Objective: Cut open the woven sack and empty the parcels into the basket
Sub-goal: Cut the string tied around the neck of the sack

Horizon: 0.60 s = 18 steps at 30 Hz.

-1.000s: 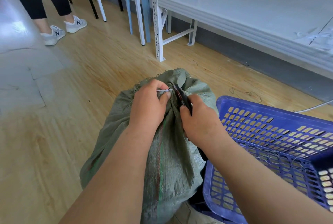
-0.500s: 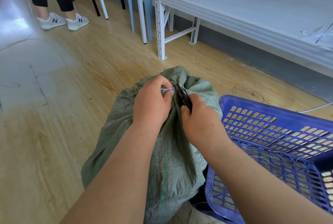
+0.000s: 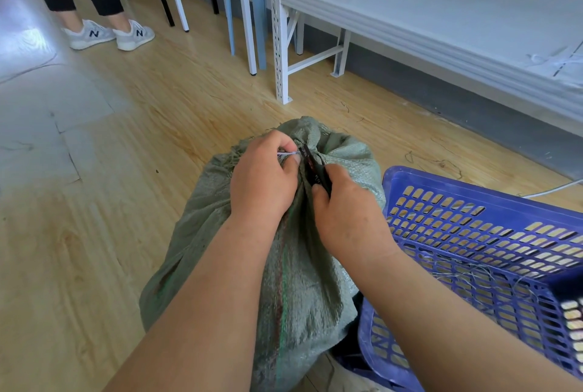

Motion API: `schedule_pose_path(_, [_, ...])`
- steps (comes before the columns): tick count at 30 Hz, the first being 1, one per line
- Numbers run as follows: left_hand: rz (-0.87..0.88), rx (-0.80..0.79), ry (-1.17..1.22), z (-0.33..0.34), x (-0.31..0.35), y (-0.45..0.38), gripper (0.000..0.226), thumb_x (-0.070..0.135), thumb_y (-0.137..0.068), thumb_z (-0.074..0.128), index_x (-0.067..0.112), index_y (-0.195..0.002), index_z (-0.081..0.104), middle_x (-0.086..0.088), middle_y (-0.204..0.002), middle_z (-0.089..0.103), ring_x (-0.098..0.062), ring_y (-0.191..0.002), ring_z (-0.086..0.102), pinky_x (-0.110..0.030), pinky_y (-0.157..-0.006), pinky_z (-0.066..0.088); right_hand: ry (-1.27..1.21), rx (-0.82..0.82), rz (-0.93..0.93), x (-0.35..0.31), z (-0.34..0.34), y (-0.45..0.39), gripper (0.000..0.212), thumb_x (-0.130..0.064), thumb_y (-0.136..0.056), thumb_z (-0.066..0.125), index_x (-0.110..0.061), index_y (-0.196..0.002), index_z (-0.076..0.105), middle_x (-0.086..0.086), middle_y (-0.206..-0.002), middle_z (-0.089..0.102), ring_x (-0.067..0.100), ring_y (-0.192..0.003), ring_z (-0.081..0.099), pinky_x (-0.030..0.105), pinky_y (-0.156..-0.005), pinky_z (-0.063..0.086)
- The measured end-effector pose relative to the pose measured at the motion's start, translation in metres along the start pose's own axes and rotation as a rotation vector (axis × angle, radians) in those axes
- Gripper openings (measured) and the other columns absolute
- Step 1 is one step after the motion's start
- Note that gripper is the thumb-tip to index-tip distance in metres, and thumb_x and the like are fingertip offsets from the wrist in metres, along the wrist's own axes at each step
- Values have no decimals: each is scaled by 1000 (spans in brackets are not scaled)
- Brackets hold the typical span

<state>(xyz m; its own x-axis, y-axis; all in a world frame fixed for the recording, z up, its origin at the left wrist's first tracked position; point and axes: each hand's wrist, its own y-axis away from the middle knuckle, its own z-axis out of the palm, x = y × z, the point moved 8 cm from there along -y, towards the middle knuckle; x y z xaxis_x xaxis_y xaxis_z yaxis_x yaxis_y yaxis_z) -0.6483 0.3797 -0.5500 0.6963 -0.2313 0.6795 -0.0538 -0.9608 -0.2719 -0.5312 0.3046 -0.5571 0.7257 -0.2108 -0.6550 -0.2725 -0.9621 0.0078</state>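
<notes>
cutting the tie at the sack's neck

left hand [image 3: 263, 178] pinches the white tie [image 3: 288, 154] taut so the black cutter [image 3: 312, 167], gripped in the right hand [image 3: 345, 211], can bite; green woven sack [image 3: 303, 281] at frame centre, still closed; blue basket [image 3: 473, 196] touching it, lower right.

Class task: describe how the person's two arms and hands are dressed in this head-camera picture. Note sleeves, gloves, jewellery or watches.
Both forearms are bare up to the picture's lower edge; no sleeve shows. The left hand and the right hand wear no gloves. No ring, bracelet or watch shows on the fingers, wrists or forearms in view. The fingernails that show look short and unpainted.
</notes>
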Motion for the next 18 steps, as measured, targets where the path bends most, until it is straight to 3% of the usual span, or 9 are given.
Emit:
schedule_pose_path(6, [-1, -5, 13, 0, 0, 0, 10, 25, -89, 60, 34, -87, 56, 12, -91, 54, -10, -72, 50, -25, -54, 33, -32, -17, 11, -2, 0, -6, 21, -27, -99, 40, -18, -117, 45, 12, -92, 66, 33, -85, 62, 41, -71, 51])
schedule_pose_path(11, [-22, -3, 13, -1, -4, -1, 10, 27, -89, 60, 35, -86, 55, 11, -94, 57, -8, -69, 48, -19, -51, 30, -19, -19, -5, -1, 1, 0, 23, -28, -99, 40, -21, -121, 45, 8, -85, 63, 32, -85, 62, 35, -64, 46])
schedule_pose_path(18, [-6, -10, 7, 1, -1, -1, 10, 23, -90, 60, 32, -88, 57, 11, -93, 58, -10, -72, 50, -18, -52, 29, -33, -11, 28, -1, 0, -5, 18, -28, -99, 40, -19, -114, 46, 11, -91, 66, 33, -86, 62, 39, -70, 50])
